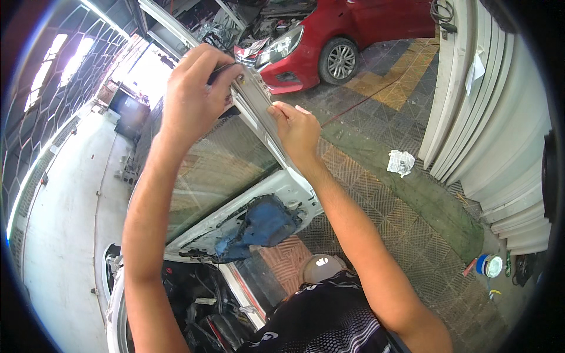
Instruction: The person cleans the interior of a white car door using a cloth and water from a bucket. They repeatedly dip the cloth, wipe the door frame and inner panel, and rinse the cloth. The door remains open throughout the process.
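Head view: door frame point(260, 103) slants far-left to near-right; my right fingers point(285, 110) pinch right edge; left fingers point(226, 80) curl by far end, grip unclear.

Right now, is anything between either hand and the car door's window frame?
Nothing visible: the right hand grips the window frame directly; the left hand is at its upper end, fingertip contact unclear.

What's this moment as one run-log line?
left hand: at window frame, upper end | right hand: on frame, lower down | door: white, blue patch | beyond: red car
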A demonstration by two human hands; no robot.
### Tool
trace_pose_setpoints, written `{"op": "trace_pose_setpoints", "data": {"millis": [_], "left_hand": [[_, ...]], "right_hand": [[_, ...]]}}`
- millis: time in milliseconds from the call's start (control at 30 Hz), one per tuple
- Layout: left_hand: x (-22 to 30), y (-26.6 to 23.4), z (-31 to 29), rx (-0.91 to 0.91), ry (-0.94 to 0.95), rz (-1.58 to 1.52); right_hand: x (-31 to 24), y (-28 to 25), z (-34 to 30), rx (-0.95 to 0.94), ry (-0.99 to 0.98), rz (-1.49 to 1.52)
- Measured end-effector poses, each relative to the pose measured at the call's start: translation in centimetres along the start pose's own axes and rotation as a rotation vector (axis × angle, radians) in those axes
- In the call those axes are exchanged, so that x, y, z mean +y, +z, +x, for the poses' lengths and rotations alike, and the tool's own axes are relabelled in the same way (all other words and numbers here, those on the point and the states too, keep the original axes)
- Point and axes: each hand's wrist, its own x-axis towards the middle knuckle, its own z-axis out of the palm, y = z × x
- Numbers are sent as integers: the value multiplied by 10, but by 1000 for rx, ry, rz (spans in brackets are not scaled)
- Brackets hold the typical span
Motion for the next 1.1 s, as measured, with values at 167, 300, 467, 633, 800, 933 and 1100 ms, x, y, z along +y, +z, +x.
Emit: {"op": "trace_pose_setpoints", "data": {"millis": [167,300,467,633,800,933,1100], "left_hand": [[15,9,19,-89,-376,-205],[0,-9,20,-215,-495,-330],[15,-5,35,-267,-496,-168],[-2,-9,8,-51,60,47],[1,-4,-4,45,185,151],[6,0,4,16,288,246],[7,-10,-2,18,345,311]], "right_hand": [[2,2,-1,19,18,29],[0,-1,-1,-10,24,17],[-3,-4,2,-20,51,33],[-2,1,-1,20,-3,5],[-1,-3,2,-1,22,25],[-6,-1,-3,-32,64,43],[-4,-1,0,19,21,20]]}}
